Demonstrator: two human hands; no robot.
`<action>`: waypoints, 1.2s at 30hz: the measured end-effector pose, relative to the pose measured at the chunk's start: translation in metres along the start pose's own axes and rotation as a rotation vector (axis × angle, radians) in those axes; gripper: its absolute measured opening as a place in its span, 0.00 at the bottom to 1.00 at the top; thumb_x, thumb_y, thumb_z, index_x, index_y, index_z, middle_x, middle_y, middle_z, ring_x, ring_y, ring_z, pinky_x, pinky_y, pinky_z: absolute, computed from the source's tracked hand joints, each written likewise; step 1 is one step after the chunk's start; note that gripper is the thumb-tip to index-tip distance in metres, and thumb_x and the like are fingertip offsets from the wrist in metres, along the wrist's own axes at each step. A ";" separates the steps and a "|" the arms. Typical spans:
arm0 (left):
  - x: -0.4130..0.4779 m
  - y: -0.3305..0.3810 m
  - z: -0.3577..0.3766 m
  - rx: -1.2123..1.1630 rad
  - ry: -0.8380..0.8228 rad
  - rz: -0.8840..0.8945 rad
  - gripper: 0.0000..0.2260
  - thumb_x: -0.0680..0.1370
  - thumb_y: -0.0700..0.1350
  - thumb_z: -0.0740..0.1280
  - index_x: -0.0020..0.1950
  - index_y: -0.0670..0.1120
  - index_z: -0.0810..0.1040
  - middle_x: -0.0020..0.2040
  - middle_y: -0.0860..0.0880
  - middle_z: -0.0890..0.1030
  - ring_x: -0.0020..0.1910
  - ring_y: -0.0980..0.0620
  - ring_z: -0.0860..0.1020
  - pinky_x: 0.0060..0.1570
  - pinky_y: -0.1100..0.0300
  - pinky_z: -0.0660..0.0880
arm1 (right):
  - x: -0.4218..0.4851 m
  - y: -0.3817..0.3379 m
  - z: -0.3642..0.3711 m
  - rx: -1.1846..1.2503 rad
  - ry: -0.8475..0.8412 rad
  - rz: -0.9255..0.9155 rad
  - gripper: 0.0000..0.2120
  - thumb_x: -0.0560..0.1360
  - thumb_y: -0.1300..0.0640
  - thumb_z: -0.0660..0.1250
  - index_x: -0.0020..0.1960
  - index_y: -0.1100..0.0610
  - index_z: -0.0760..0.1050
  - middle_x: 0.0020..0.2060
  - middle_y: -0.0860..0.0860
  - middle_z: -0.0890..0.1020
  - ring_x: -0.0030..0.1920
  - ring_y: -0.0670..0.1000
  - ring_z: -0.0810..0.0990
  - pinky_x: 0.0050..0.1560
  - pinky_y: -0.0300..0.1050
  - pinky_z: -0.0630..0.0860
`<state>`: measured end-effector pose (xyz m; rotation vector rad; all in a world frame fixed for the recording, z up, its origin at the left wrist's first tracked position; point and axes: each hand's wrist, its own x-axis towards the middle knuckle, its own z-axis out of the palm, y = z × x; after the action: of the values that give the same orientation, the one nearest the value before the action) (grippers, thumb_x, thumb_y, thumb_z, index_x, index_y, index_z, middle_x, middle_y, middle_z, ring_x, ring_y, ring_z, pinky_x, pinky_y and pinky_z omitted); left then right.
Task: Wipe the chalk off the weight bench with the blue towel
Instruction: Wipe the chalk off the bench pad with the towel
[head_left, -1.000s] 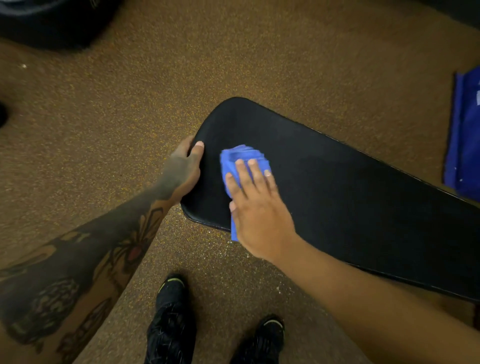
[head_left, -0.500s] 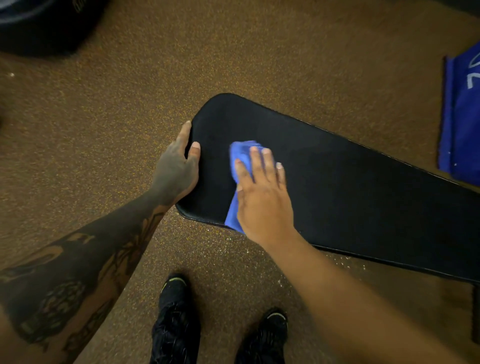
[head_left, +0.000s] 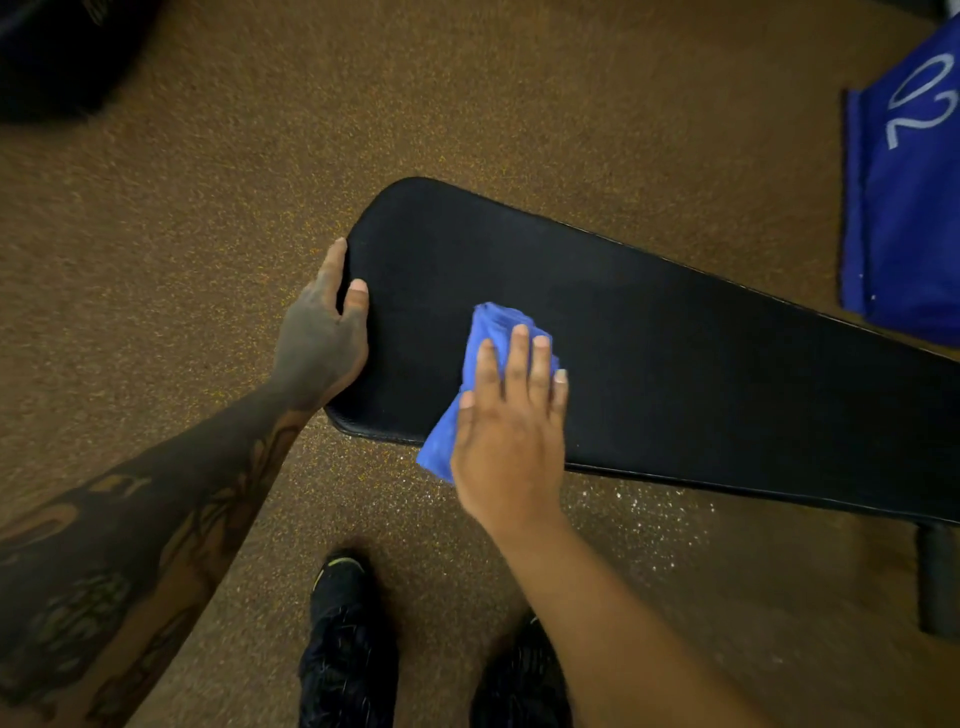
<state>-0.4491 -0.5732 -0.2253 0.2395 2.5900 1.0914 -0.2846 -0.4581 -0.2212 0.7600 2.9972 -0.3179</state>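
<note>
The towel (head_left: 485, 330) is pressed flat under straight fingers (head_left: 519, 364) of the right hand (head_left: 506, 441) to wipe, while the bench (head_left: 675, 364) is steadied by the left hand (head_left: 322, 343) gripping its end.

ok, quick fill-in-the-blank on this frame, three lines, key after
The towel under the right hand is ____.
The left hand grips the end of the ____.
White specks lie on the ____ below the near edge of the bench.
Missing: blue; bench; floor.
</note>
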 end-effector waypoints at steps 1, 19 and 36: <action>0.000 -0.001 0.000 0.000 -0.005 0.000 0.24 0.85 0.50 0.54 0.81 0.51 0.55 0.78 0.46 0.65 0.76 0.46 0.64 0.71 0.56 0.58 | 0.003 0.007 -0.002 -0.010 0.011 0.097 0.26 0.83 0.50 0.47 0.79 0.57 0.57 0.80 0.60 0.53 0.80 0.61 0.47 0.78 0.61 0.49; -0.001 0.001 -0.003 0.015 -0.061 -0.026 0.24 0.85 0.52 0.53 0.81 0.52 0.52 0.78 0.42 0.65 0.76 0.43 0.63 0.74 0.47 0.59 | -0.013 0.040 -0.005 0.048 0.132 0.550 0.28 0.82 0.49 0.43 0.79 0.58 0.57 0.80 0.58 0.51 0.80 0.60 0.45 0.77 0.64 0.47; -0.003 0.004 -0.003 -0.006 -0.066 -0.025 0.24 0.85 0.52 0.53 0.81 0.53 0.51 0.78 0.45 0.64 0.76 0.45 0.63 0.73 0.49 0.59 | -0.002 0.023 -0.005 0.076 0.026 0.093 0.26 0.80 0.51 0.49 0.77 0.53 0.60 0.80 0.53 0.57 0.80 0.59 0.48 0.75 0.71 0.50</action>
<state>-0.4472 -0.5728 -0.2198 0.2369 2.5243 1.0641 -0.2720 -0.4383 -0.2203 0.9140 2.9765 -0.4240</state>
